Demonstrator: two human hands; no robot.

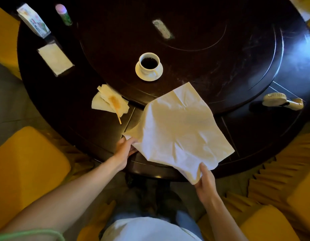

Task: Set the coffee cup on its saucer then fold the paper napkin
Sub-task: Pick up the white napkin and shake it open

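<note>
A cup (148, 63) of dark coffee is seen standing on its saucer (144, 76) on the raised inner disc of a dark round table (220, 54). Nearer the person, an opened paper napkin (178, 129) is held spread over the table's near edge; it is creased and lies roughly diamond-wise. Its left corner is pinched by the left hand (125, 150), and its near corner is gripped between thumb and fingers of the right hand (205, 180). Whether the napkin's far part rests on the table cannot be told.

To the left of the napkin, a crumpled tissue (105, 101) with an orange stain is shown, with a stick (118, 114) lying across it. At the far left of the table, a flat white napkin pack (55, 59), a printed packet (33, 20) and a small bottle (63, 14) are placed. A white remote-like object (163, 29) lies beyond the cup. A small hand fan (281, 100) lies at the right edge. Yellow chairs (25, 164) surround the table.
</note>
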